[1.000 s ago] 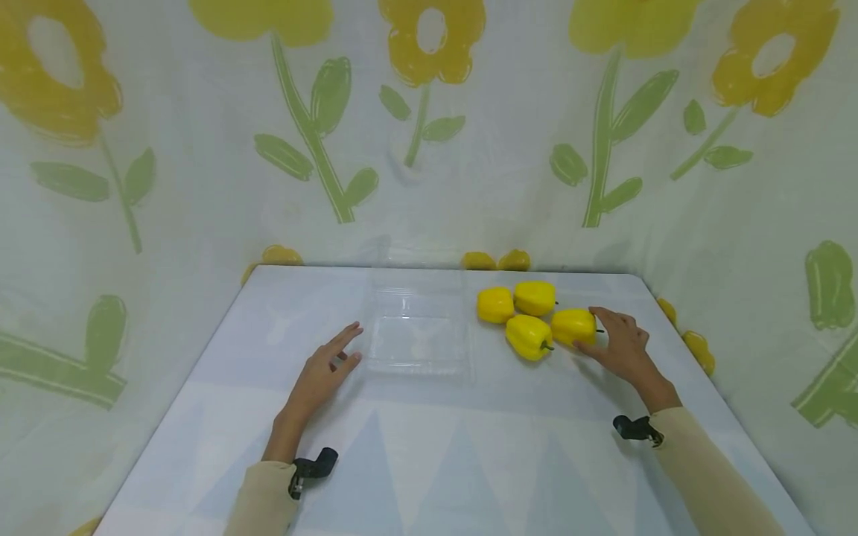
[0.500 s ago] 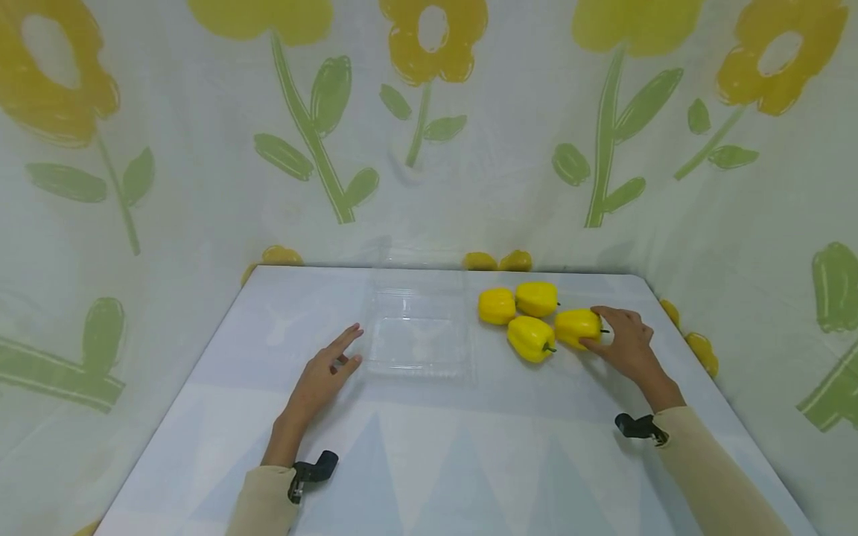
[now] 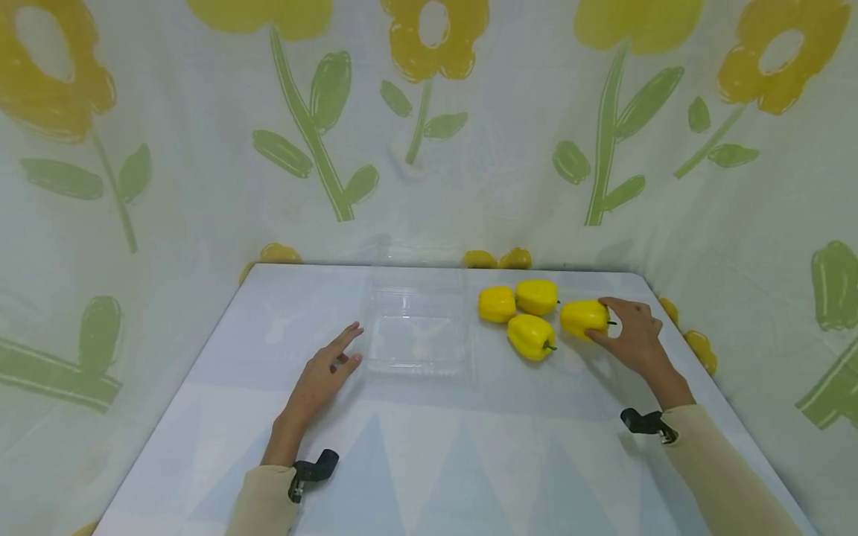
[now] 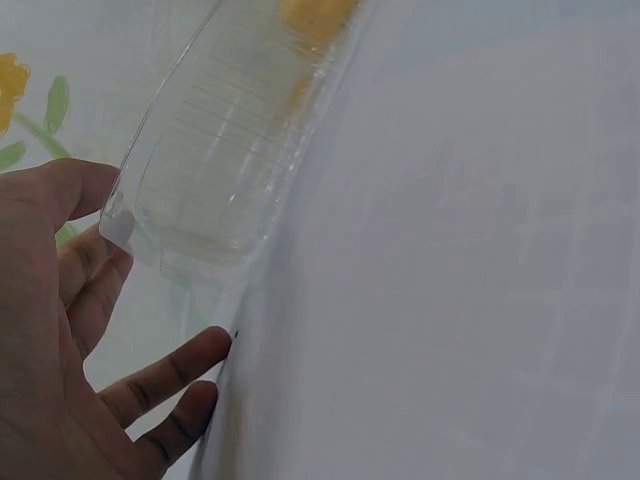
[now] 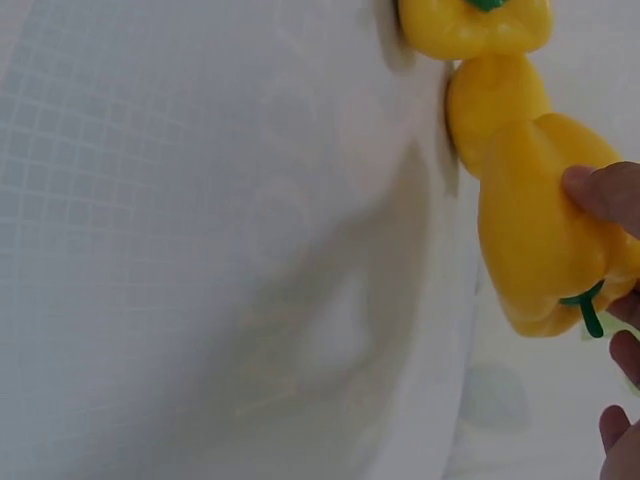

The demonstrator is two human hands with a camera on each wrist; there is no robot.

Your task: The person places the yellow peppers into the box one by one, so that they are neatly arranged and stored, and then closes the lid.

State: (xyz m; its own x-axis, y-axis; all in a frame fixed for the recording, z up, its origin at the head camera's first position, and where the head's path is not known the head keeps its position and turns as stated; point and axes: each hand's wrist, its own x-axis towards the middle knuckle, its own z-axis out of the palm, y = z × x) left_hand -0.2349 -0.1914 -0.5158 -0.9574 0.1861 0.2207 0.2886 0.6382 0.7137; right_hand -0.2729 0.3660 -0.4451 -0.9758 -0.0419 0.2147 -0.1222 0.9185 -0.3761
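My right hand [image 3: 633, 335] pinches a yellow bell pepper [image 3: 583, 318] between thumb and fingers, its green stem pointing right. In the right wrist view this pepper [image 5: 550, 225] hangs over the table with a shadow beneath it. Left of it lie three more yellow peppers, with one [image 3: 531, 337] nearest to me and two [image 3: 497, 304] behind. My left hand [image 3: 325, 372] rests at the left side of a clear plastic clamshell box [image 3: 418, 365], fingers spread. In the left wrist view, its thumb and fingertips are right at the corner of the box [image 4: 215, 170].
The box's transparent lid [image 3: 418, 258] stands raised at the back, close to the table's far edge. A flower-printed cloth [image 3: 496, 149] hangs behind and beside the table [image 3: 429, 461]. Each wrist wears a small black camera [image 3: 315, 469].
My right hand has lifted the pepper, moving it slightly up and right, away from the other three. My left hand has stayed in place beside the box.
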